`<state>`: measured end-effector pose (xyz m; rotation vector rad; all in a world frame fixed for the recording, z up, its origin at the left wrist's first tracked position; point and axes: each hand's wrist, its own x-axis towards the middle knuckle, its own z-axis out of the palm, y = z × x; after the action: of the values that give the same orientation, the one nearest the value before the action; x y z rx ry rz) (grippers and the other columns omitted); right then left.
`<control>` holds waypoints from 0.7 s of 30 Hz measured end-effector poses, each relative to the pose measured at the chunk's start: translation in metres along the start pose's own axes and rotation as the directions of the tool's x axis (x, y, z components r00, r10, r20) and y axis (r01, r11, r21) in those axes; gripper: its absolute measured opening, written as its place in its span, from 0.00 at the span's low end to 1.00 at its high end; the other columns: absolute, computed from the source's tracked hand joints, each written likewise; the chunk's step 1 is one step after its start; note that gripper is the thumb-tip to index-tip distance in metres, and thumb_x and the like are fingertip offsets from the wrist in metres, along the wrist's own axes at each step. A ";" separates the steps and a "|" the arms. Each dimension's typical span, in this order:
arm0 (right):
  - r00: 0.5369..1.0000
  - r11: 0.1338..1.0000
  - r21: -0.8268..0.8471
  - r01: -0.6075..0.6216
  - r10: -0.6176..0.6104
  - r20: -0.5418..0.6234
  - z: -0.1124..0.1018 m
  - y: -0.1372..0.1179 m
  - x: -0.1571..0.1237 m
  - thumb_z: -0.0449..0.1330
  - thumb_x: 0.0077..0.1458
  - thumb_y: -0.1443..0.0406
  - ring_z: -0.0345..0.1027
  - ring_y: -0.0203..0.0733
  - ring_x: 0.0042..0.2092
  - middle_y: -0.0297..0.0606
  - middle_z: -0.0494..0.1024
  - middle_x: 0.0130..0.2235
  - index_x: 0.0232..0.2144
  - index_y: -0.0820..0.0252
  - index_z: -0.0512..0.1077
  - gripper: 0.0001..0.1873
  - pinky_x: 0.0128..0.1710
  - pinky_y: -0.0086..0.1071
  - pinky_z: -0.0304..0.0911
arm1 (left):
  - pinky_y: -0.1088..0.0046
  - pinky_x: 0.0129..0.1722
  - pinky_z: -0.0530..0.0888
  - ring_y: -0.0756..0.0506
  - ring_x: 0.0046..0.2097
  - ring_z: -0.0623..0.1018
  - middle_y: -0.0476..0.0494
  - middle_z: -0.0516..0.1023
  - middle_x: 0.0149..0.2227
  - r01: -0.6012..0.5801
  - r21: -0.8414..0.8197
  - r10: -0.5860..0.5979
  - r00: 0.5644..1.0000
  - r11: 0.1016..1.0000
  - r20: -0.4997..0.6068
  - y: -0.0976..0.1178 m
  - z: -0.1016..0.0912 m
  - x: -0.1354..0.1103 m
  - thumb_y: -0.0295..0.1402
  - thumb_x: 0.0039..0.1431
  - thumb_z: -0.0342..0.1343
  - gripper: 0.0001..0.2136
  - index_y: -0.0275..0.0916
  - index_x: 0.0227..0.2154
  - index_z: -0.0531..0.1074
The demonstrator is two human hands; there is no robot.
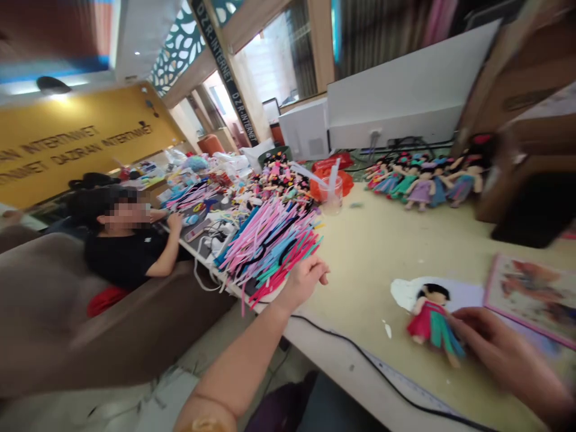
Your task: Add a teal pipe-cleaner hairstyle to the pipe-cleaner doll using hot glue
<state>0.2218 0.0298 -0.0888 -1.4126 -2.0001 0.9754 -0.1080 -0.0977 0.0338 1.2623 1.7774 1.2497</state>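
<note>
My right hand (495, 345) pinches the side of a small doll (432, 324) between thumb and fingers. The doll has black hair, a red top and skirt part, and green and blue strips; it lies tilted over a white patch on the table. My left hand (308, 279) rests at the right edge of a big heap of pipe cleaners (270, 240) in pink, blue, red, green and black. Its fingers are curled in, and whatever they may hold is hidden.
More finished-looking dolls (420, 186) lie in a row at the back right. A clear plastic cup (332, 197) stands before a red bag (344, 180). A picture book (533, 297) lies at right. A black cable (360, 351) runs along the front edge. A person (130, 240) sits at left.
</note>
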 end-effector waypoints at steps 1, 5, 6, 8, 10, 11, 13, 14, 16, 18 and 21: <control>0.997 0.999 0.048 -0.020 0.016 0.076 -0.002 -0.009 -0.002 0.55 0.46 0.44 0.71 0.43 0.27 0.40 0.79 0.28 0.29 0.53 0.71 0.21 0.27 0.33 0.64 | 0.73 0.34 0.69 0.50 0.29 0.73 0.50 0.74 0.22 -0.011 -0.011 0.011 1.000 1.000 0.002 0.006 0.005 0.010 0.36 0.56 0.52 0.08 0.37 0.26 0.70; 0.993 0.995 0.092 -0.041 0.031 0.111 -0.003 -0.029 -0.007 0.52 0.52 0.45 0.69 0.41 0.28 0.36 0.77 0.27 0.32 0.55 0.68 0.21 0.29 0.32 0.63 | 0.73 0.36 0.69 0.50 0.29 0.75 0.47 0.77 0.25 -0.063 -0.085 0.069 0.995 0.994 0.066 0.039 0.032 0.059 0.36 0.51 0.57 0.07 0.37 0.26 0.71; 0.994 0.995 0.092 -0.041 0.031 0.106 -0.002 -0.030 -0.007 0.51 0.53 0.46 0.68 0.40 0.28 0.34 0.76 0.26 0.32 0.55 0.68 0.20 0.28 0.31 0.62 | 0.73 0.35 0.69 0.49 0.29 0.75 0.47 0.77 0.24 -0.079 -0.106 0.089 0.993 0.991 0.084 0.050 0.042 0.074 0.35 0.50 0.57 0.07 0.36 0.26 0.71; 0.996 0.996 0.084 -0.033 0.026 0.083 -0.001 -0.032 -0.008 0.50 0.54 0.48 0.67 0.39 0.27 0.32 0.74 0.25 0.32 0.55 0.67 0.18 0.27 0.30 0.60 | 0.73 0.34 0.70 0.49 0.28 0.76 0.47 0.78 0.24 -0.140 -0.122 0.153 0.983 0.983 0.105 0.078 0.067 0.106 0.35 0.48 0.59 0.07 0.36 0.25 0.71; 0.998 0.997 0.080 -0.023 0.018 0.063 0.000 -0.036 -0.009 0.50 0.55 0.50 0.66 0.38 0.26 0.31 0.73 0.23 0.31 0.55 0.67 0.16 0.26 0.29 0.57 | 0.74 0.33 0.69 0.50 0.28 0.75 0.48 0.78 0.23 -0.250 -0.090 0.258 0.961 0.964 0.100 0.113 0.097 0.138 0.34 0.48 0.60 0.06 0.37 0.24 0.71; 0.998 0.996 0.084 -0.022 0.017 0.059 0.000 -0.038 -0.010 0.50 0.55 0.51 0.65 0.38 0.26 0.30 0.72 0.23 0.31 0.55 0.67 0.16 0.26 0.28 0.56 | 0.75 0.32 0.69 0.51 0.27 0.75 0.48 0.77 0.23 -0.310 -0.056 0.314 0.945 0.949 0.087 0.133 0.113 0.153 0.34 0.50 0.58 0.07 0.37 0.23 0.71; 0.998 0.995 0.096 -0.032 0.026 0.054 -0.001 -0.043 -0.011 0.50 0.55 0.52 0.64 0.37 0.26 0.29 0.71 0.23 0.30 0.55 0.66 0.14 0.26 0.28 0.55 | 0.76 0.31 0.68 0.51 0.26 0.73 0.48 0.77 0.23 -0.414 0.014 0.412 0.908 0.910 0.080 0.172 0.148 0.182 0.35 0.54 0.56 0.09 0.37 0.22 0.71; 0.998 0.994 0.098 -0.039 0.034 0.056 -0.002 -0.046 -0.012 0.51 0.56 0.53 0.64 0.37 0.26 0.29 0.71 0.23 0.30 0.55 0.66 0.13 0.26 0.28 0.55 | 0.76 0.32 0.68 0.51 0.26 0.73 0.48 0.76 0.22 -0.460 0.050 0.456 0.887 0.886 0.078 0.190 0.165 0.195 0.36 0.56 0.54 0.10 0.37 0.22 0.71; 0.997 0.994 0.095 -0.051 0.045 0.058 -0.004 -0.050 -0.013 0.51 0.56 0.55 0.64 0.38 0.27 0.29 0.70 0.23 0.30 0.55 0.65 0.11 0.27 0.28 0.54 | 0.74 0.34 0.69 0.50 0.27 0.74 0.48 0.74 0.21 -0.555 0.135 0.548 0.832 0.821 0.091 0.218 0.201 0.221 0.37 0.59 0.51 0.12 0.37 0.24 0.71; 0.996 0.994 0.088 -0.058 0.052 0.070 -0.005 -0.052 -0.015 0.51 0.55 0.56 0.64 0.38 0.27 0.29 0.70 0.24 0.30 0.54 0.65 0.10 0.27 0.28 0.53 | 0.71 0.39 0.69 0.48 0.33 0.75 0.47 0.75 0.24 -0.613 0.240 0.615 0.785 0.753 0.074 0.234 0.235 0.244 0.38 0.61 0.49 0.14 0.37 0.25 0.72; 0.995 0.994 0.094 -0.061 0.054 0.079 -0.007 -0.053 -0.015 0.51 0.55 0.58 0.64 0.38 0.28 0.30 0.71 0.24 0.30 0.54 0.64 0.08 0.28 0.28 0.53 | 0.65 0.44 0.68 0.44 0.39 0.75 0.41 0.76 0.32 -0.621 0.367 0.602 0.778 0.693 0.178 0.237 0.275 0.274 0.33 0.58 0.54 0.07 0.36 0.30 0.74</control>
<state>0.2010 0.0063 -0.0425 -1.4069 -1.9481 1.1510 0.1168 0.2754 0.1655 2.2562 1.6864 1.1857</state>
